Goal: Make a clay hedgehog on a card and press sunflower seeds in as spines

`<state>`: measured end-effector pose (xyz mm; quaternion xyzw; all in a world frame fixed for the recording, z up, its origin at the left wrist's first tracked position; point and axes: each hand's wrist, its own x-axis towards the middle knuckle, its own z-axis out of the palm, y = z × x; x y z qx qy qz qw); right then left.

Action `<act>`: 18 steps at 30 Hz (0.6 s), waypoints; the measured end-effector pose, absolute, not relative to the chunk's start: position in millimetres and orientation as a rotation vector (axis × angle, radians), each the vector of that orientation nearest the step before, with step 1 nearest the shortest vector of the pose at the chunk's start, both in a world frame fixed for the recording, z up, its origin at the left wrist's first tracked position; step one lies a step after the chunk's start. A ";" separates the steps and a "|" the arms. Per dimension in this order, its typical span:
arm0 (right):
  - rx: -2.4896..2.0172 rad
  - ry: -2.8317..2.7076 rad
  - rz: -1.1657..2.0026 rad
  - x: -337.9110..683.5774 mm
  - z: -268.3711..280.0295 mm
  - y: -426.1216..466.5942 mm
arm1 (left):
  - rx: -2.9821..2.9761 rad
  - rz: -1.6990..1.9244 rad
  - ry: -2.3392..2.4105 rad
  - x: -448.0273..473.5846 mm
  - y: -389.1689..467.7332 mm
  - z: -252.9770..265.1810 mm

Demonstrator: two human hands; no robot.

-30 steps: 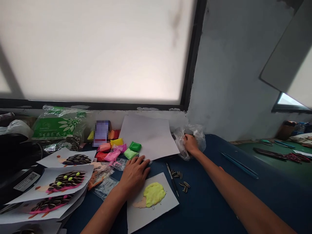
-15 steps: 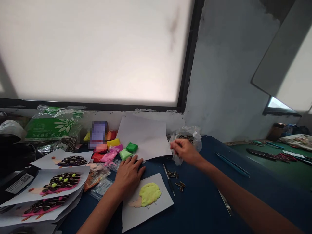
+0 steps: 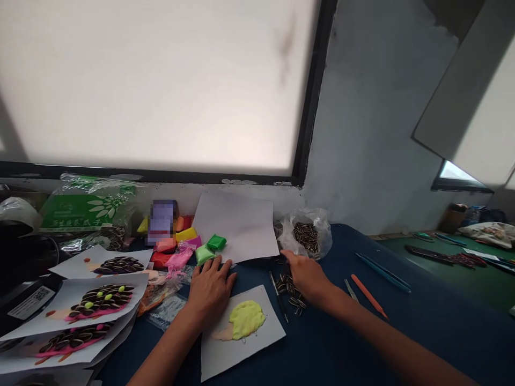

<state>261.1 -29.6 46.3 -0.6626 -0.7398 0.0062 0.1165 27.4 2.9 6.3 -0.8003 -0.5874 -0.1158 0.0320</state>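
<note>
My left hand [image 3: 211,288] lies flat with fingers spread on the blue table, its edge by a white sheet [image 3: 257,356]. On that sheet is a hedgehog-like shape of yellow clay [image 3: 247,320] with a peach-coloured snout. My right hand [image 3: 308,276] is over a small pile of sunflower seeds [image 3: 286,284], index finger stretched out and the other fingers partly hidden beneath. A black pen [image 3: 278,296] lies between the sheet and the seeds. Just behind my right hand sits a clear plastic bag [image 3: 325,236] full of sunflower seeds.
Finished seed-and-clay hedgehog pictures [image 3: 100,300] are stacked at the left. Colourful clay packets [image 3: 181,257] and a blank white sheet [image 3: 241,228] lie at the back. An orange tool [image 3: 368,296] and blue tweezers [image 3: 382,272] rest on the right. A green seed bag [image 3: 80,212] stands back left.
My right hand has moved down and toward me from the seed bag to the loose seeds. The loose pile is larger. My left hand has barely shifted.
</note>
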 end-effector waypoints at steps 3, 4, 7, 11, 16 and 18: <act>-1.707 -2.143 -0.017 261.9 48.4 -28.6 | -2.469 -0.368 -1.811 27.5 3.3 6.1; -1.596 -2.127 -0.028 261.0 49.2 -28.1 | -2.467 -0.374 -1.813 27.6 3.3 5.9; -1.497 -1.965 -0.015 260.4 53.4 -22.8 | -2.467 -0.380 -1.814 27.6 3.3 4.9; -1.714 -1.671 -0.049 278.3 62.2 1.4 | -2.471 -0.393 -1.798 27.3 4.2 2.6; -1.974 -1.533 -0.055 316.1 64.6 45.8 | -2.453 -0.416 -1.793 27.8 6.3 -0.5; -2.038 -1.584 -0.044 323.3 57.3 57.4 | -2.446 -0.422 -1.789 28.1 6.8 -1.3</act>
